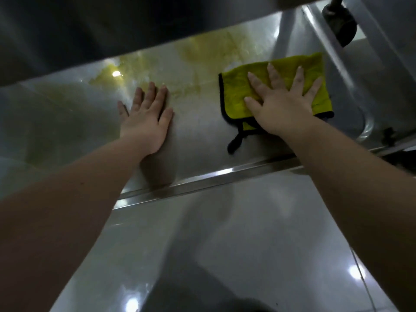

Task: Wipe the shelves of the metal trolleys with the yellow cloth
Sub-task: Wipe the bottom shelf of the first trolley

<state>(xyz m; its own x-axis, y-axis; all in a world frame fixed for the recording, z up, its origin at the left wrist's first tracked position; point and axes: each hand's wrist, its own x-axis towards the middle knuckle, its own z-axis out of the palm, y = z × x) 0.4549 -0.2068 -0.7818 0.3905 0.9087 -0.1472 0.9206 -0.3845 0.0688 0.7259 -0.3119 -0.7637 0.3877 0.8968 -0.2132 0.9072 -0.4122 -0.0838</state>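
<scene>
A yellow cloth [238, 86] with a black edge and a black loop lies flat on the right part of a low metal trolley shelf [198, 136]. My right hand [281, 104] presses on the cloth with fingers spread and straight. My left hand [146, 115] rests flat on the bare shelf, a hand's width to the left of the cloth. Yellowish smears [191, 52] show on the shelf beyond both hands.
A higher shelf [112, 25] hangs dark over the far part of the low shelf. The shelf's raised front rim [202, 179] runs under my forearms. A black caster wheel [342, 25] stands at the upper right beside a trolley post. Glossy floor tiles [247, 244] lie below.
</scene>
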